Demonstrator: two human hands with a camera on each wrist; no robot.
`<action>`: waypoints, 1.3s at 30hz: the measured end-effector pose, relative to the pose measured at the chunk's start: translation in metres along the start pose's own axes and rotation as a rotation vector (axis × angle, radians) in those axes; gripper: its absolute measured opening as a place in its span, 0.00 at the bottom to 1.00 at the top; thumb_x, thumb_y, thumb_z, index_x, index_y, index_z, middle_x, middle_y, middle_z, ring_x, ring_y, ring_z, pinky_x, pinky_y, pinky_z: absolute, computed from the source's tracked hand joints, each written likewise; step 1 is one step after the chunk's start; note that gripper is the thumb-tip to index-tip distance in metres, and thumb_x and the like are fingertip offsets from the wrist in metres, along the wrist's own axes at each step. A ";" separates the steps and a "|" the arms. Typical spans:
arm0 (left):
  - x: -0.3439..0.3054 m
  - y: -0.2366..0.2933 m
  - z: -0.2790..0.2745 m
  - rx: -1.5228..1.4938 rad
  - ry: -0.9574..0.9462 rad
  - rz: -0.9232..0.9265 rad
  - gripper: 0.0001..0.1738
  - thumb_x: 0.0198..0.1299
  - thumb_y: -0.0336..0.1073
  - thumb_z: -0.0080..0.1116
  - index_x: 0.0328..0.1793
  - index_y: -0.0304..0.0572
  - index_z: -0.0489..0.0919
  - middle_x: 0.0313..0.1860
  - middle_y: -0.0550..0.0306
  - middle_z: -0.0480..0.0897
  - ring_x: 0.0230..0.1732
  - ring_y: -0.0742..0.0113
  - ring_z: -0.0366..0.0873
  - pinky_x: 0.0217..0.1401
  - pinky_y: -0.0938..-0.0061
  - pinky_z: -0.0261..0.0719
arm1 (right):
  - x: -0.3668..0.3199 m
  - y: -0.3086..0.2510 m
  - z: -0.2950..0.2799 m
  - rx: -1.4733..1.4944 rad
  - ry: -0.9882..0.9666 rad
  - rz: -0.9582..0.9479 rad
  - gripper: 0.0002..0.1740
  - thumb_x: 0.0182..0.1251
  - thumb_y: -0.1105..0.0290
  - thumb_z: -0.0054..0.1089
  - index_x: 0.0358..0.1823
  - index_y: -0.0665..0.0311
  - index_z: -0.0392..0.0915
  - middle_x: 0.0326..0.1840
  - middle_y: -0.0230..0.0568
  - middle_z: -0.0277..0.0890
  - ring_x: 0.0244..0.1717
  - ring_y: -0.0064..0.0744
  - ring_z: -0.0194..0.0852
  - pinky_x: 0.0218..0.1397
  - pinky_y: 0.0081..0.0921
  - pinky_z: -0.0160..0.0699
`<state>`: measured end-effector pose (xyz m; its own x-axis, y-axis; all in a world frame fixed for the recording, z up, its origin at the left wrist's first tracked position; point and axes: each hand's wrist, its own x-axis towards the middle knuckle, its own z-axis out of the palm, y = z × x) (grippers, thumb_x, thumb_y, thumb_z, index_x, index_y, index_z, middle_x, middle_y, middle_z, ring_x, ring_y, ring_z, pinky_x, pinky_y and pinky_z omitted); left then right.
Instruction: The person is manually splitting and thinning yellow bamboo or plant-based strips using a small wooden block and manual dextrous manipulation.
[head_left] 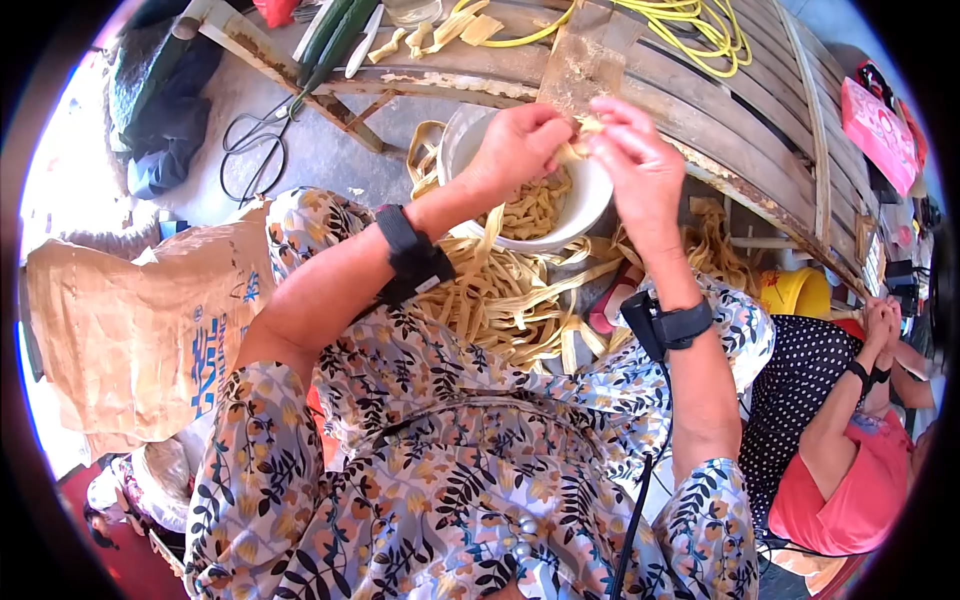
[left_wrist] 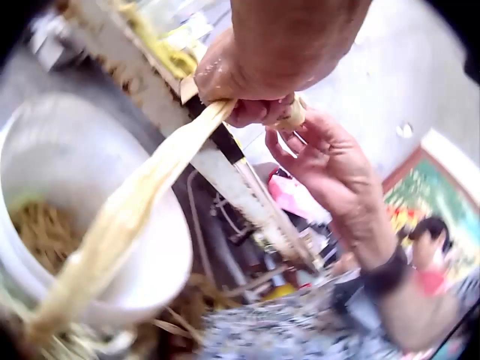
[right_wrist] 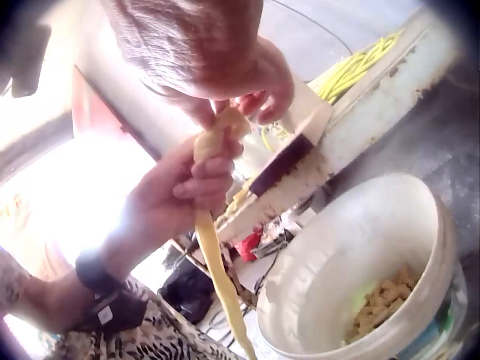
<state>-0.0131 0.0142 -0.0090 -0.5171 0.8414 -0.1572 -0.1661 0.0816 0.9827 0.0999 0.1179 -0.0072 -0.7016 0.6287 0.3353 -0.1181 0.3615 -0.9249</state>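
A long, pale yellow strip (left_wrist: 142, 187) (right_wrist: 217, 262) is bent into a loop or knot at the fingertips. The left hand (head_left: 515, 150) (left_wrist: 262, 67) (right_wrist: 169, 191) grips it with curled fingers, and its tail hangs below. On the other side of the loop, the right hand (head_left: 640, 165) (left_wrist: 334, 169) (right_wrist: 202, 56) pinches the strip with thumb and fingertips; some fingers stand away. Both hands are close together above the rim of a white bucket (head_left: 597, 200) (left_wrist: 169, 247) (right_wrist: 431, 232), which holds short yellow pieces (head_left: 530, 215) (right_wrist: 382, 304).
Loose strips (head_left: 490, 310) lie heaped below the bucket. A slatted wooden bench (head_left: 690, 120) stands beyond, with yellow cord (head_left: 690, 35), green vegetables (head_left: 335, 40) and knotted pieces (head_left: 430, 42). A paper sack (head_left: 140, 340) is at left; another person (head_left: 840, 450) sits at right near a yellow bucket (head_left: 800, 292).
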 end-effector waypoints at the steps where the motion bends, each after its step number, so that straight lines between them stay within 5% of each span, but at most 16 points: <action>1: -0.003 0.001 0.002 -0.151 0.013 -0.112 0.13 0.60 0.43 0.50 0.40 0.41 0.75 0.22 0.71 0.69 0.19 0.85 0.60 0.19 0.90 0.56 | 0.004 -0.005 -0.004 0.120 0.024 0.055 0.08 0.48 0.80 0.60 0.32 0.69 0.80 0.47 0.38 0.74 0.45 0.26 0.70 0.49 0.21 0.69; 3: -0.005 0.009 0.001 -0.281 -0.070 -0.165 0.15 0.60 0.45 0.51 0.39 0.39 0.76 0.20 0.72 0.65 0.19 0.85 0.56 0.20 0.90 0.54 | 0.008 -0.003 -0.009 0.461 0.067 0.235 0.08 0.52 0.80 0.59 0.36 0.70 0.80 0.49 0.40 0.73 0.46 0.23 0.70 0.49 0.20 0.71; 7: -0.008 0.009 -0.005 -0.201 -0.226 -0.125 0.16 0.62 0.43 0.49 0.40 0.36 0.77 0.19 0.73 0.61 0.19 0.85 0.52 0.21 0.88 0.50 | 0.017 0.005 -0.027 0.517 0.272 0.460 0.10 0.55 0.76 0.59 0.40 0.68 0.79 0.44 0.39 0.76 0.44 0.22 0.72 0.43 0.19 0.78; 14: -0.005 0.000 -0.026 -0.261 -0.346 -0.193 0.14 0.63 0.39 0.48 0.41 0.35 0.77 0.19 0.72 0.64 0.19 0.86 0.54 0.20 0.89 0.50 | 0.017 -0.009 -0.027 0.373 -0.179 0.694 0.16 0.55 0.66 0.62 0.44 0.64 0.76 0.36 0.34 0.76 0.38 0.18 0.73 0.35 0.15 0.79; 16: -0.006 0.003 -0.024 -0.259 -0.374 -0.196 0.13 0.62 0.38 0.49 0.39 0.35 0.78 0.20 0.72 0.67 0.20 0.85 0.57 0.22 0.90 0.53 | 0.010 -0.006 -0.013 0.498 -0.301 0.624 0.13 0.54 0.69 0.62 0.40 0.64 0.76 0.24 0.29 0.71 0.19 0.11 0.63 0.19 0.06 0.65; 21: -0.003 0.009 -0.031 -0.247 -0.428 -0.214 0.13 0.62 0.39 0.49 0.38 0.35 0.78 0.19 0.72 0.67 0.19 0.85 0.56 0.20 0.90 0.52 | 0.010 -0.001 -0.013 0.731 -0.175 0.585 0.08 0.55 0.74 0.58 0.37 0.68 0.76 0.20 0.26 0.65 0.15 0.09 0.52 0.15 0.07 0.49; 26: 0.005 0.009 -0.043 -0.245 -0.500 -0.216 0.14 0.63 0.40 0.48 0.37 0.36 0.77 0.17 0.72 0.66 0.16 0.87 0.56 0.18 0.90 0.52 | 0.016 0.000 -0.020 0.679 -0.113 0.622 0.07 0.56 0.74 0.58 0.36 0.68 0.75 0.21 0.28 0.67 0.17 0.10 0.55 0.16 0.08 0.51; 30: 0.019 0.033 -0.048 0.206 -0.347 -0.040 0.13 0.62 0.39 0.49 0.35 0.35 0.77 0.18 0.70 0.68 0.18 0.85 0.61 0.20 0.89 0.57 | 0.040 0.003 -0.021 0.524 0.029 0.574 0.06 0.56 0.73 0.60 0.33 0.67 0.75 0.22 0.31 0.69 0.18 0.12 0.58 0.17 0.08 0.54; 39: 0.098 0.026 -0.052 0.271 -0.074 0.164 0.10 0.59 0.36 0.52 0.34 0.36 0.78 0.19 0.69 0.70 0.19 0.83 0.61 0.21 0.88 0.60 | 0.095 0.036 -0.015 0.605 0.161 0.463 0.08 0.56 0.69 0.61 0.28 0.67 0.75 0.22 0.34 0.71 0.16 0.14 0.60 0.18 0.10 0.62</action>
<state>-0.1122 0.0713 -0.0037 -0.4543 0.8908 0.0031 0.1495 0.0729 0.9861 0.0393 0.2009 -0.0059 -0.6677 0.7331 -0.1295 -0.2334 -0.3714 -0.8987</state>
